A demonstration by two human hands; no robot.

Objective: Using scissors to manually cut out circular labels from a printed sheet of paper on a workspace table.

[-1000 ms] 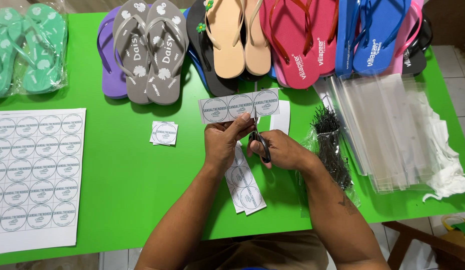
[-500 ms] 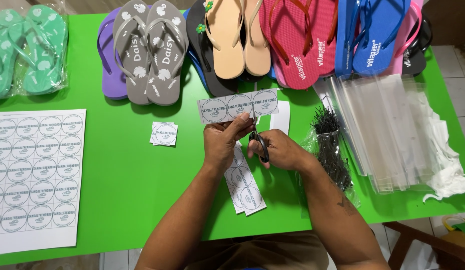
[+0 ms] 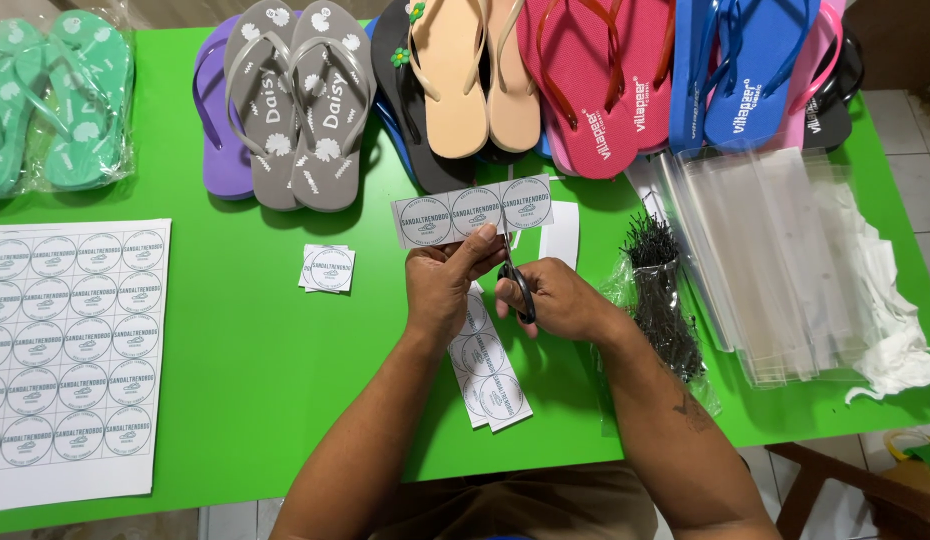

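My left hand (image 3: 447, 285) pinches the lower edge of a paper strip of three round labels (image 3: 472, 211), held up over the green table (image 3: 245, 340). My right hand (image 3: 555, 298) grips black scissors (image 3: 517, 280), whose blades point up into the strip between the middle and right labels. Under my hands lie more cut label strips (image 3: 490, 375). A small stack of single cut labels (image 3: 328, 268) lies to the left of my left hand.
A full label sheet (image 3: 70, 350) lies at the table's left. Flip-flops line the far edge: green (image 3: 55, 100), grey (image 3: 300, 100), beige (image 3: 475, 70), pink (image 3: 595, 80), blue (image 3: 740, 70). Clear bags (image 3: 775, 260) and a bag of black ties (image 3: 665, 300) lie at the right.
The strip has tilted slightly and the scissors have edged a little further into it. Both hands stay in nearly the same place.
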